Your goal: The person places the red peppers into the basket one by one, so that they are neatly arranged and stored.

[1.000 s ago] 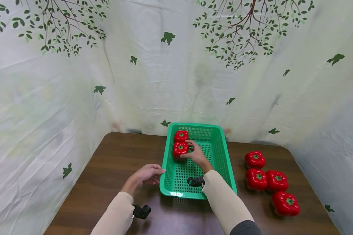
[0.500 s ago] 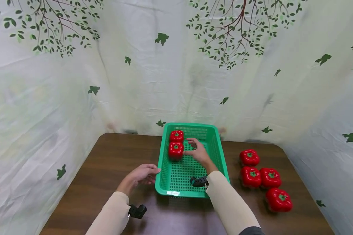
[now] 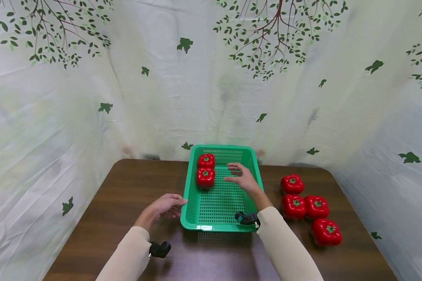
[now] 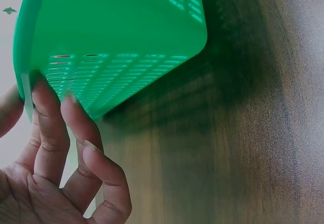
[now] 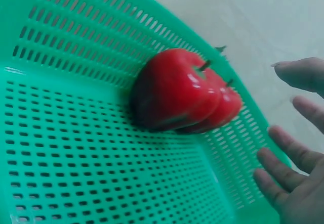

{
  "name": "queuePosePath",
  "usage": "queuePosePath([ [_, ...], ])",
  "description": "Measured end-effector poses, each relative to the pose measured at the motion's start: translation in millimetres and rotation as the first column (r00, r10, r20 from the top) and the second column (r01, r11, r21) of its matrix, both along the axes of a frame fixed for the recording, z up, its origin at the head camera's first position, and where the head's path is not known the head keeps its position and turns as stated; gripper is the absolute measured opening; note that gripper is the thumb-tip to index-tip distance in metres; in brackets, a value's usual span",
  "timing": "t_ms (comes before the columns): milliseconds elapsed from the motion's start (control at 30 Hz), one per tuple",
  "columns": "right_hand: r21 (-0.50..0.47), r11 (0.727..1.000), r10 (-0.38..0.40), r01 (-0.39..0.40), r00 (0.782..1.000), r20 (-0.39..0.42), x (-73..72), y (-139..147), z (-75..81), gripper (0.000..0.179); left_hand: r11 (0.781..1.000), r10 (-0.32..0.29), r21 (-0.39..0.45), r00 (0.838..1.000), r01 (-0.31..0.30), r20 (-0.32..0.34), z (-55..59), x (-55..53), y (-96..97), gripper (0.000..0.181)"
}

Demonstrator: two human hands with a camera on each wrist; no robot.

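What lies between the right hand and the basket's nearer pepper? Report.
Only bare green basket shows between the right hand and the nearer pepper, in the head view.

The bell peppers are all glossy red with green stems, while the slotted plastic basket is a bright, solid green. The tabletop is dark brown with streaked wood grain; the sleeves are plain cream, the wrist cameras black. The off-white cloth backdrop bears dark green leaves, reddish-brown branches and faint pale-green washes.
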State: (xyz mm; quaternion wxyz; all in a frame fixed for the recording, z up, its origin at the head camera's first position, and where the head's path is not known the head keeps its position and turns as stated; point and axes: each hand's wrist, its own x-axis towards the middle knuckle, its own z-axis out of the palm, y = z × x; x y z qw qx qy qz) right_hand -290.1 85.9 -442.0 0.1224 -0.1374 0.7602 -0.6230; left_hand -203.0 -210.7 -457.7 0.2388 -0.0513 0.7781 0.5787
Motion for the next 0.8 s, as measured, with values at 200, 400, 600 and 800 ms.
queuePosePath([
  [200, -0.062, 0.997, 0.036, -0.037, 0.999, -0.017, 0.8, 18.8, -1.7, 0.053, 1.0, 0.007, -0.013, 1.0, -0.007, 0.007, 0.7, 1.0, -0.6, 0.028],
  [400, -0.047, 0.996, 0.072, -0.074, 0.996, -0.061, 8.4, 37.7, 4.0, 0.05, 1.0, 0.002, -0.012, 1.0, -0.002, 0.008, -0.1, 3.3, -0.9, 0.028],
  [600, -0.053, 0.987, 0.14, -0.149, 0.979, -0.149, 11.0, 60.1, 9.6, 0.05, 1.0, 0.006, -0.006, 1.0, -0.006, 0.004, -0.3, 2.7, -1.3, 0.028],
  [800, -0.064, 0.984, 0.155, -0.167, 0.975, -0.161, 17.3, 85.7, 14.5, 0.052, 1.0, 0.023, -0.008, 1.0, -0.023, 0.014, -0.9, -1.5, 0.1, 0.03],
])
